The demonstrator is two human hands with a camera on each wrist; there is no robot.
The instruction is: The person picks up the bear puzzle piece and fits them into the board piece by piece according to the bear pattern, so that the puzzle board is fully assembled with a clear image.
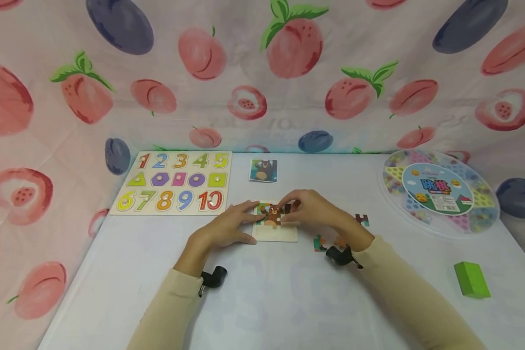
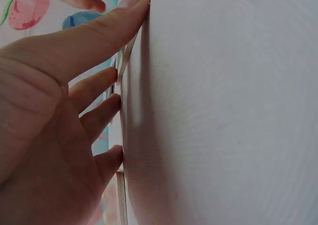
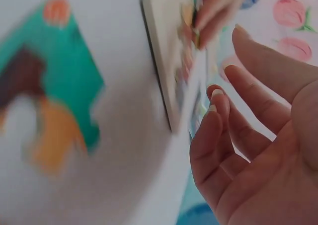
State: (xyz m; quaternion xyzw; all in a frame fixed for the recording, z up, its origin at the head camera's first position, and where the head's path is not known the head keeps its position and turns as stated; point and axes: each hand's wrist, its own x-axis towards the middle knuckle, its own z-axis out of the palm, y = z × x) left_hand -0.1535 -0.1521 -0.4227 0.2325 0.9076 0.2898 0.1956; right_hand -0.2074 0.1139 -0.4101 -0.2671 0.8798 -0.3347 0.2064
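puzzle board (image 1: pixel 276 236) mid-bench (image 1: pixel 253 296), bear pieces (image 1: pixel 273 217) on its far half. left hand (image 1: pixel 225 226) spread fairly wide at the board's left side, gripping nothing. right hand (image 1: pixel 311 211) half curled over the right side; can't tell if it pinches a piece. risks: sideways push may pop joined pieces apart; low right wrist could drag loose pieces (image 1: pixel 319 244). round case (image 1: pixel 433 170), far right, holds coloured bits; number board (image 1: pixel 115 210), far left, holds numerals, shapes.
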